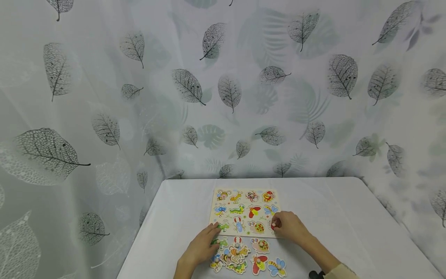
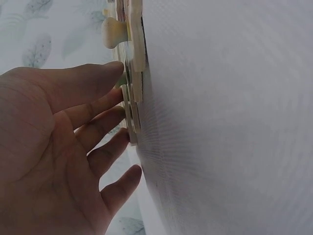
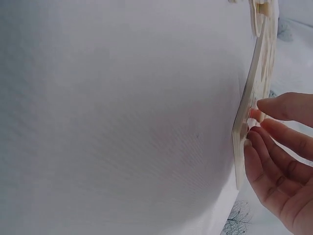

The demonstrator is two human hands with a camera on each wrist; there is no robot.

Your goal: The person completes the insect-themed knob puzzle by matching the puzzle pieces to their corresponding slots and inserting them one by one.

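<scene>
Far left: pale hanging fabric (image 1: 80, 116), softly creased, printed with dark skeleton leaves and faint green fronds; it runs on behind a smooth, white-covered surface (image 1: 174, 211).

Left hand (image 1: 201, 244): fingers loosely spread, gently bent, gripping nothing; index fingertip at the lower-left corner of a pale, flat rectangular wooden board (image 1: 230, 233) with coloured insect pictures in three rows of four. Whether its shapes hold seated pieces: too small to tell.

Just below the board, beside the left hand, thin wooden cut-outs with wavy outlines: a green insect piece (image 1: 223, 243), partly hidden by fingers; then an overlapping heap with a blue-winged striped piece (image 1: 216, 264), an orange striped piece (image 1: 239, 252) and a green spotted piece (image 1: 238, 268). Pale layered edges and a rounded, narrow-necked wooden knob (image 2: 115, 33) show in the left wrist view.

Further right, lying apart from the heap: a yellow-and-red spotted piece (image 1: 263, 246), a red-and-yellow winged piece (image 1: 258, 264), a blue-winged yellow-bodied piece (image 1: 277, 267).

Right hand (image 1: 289, 226): thumb and forefinger nearly together, pinching a small red-marked piece (image 1: 273, 226) at the board's lower-right corner; other fingers curved. Beige sleeve (image 1: 340, 272) beyond.
</scene>
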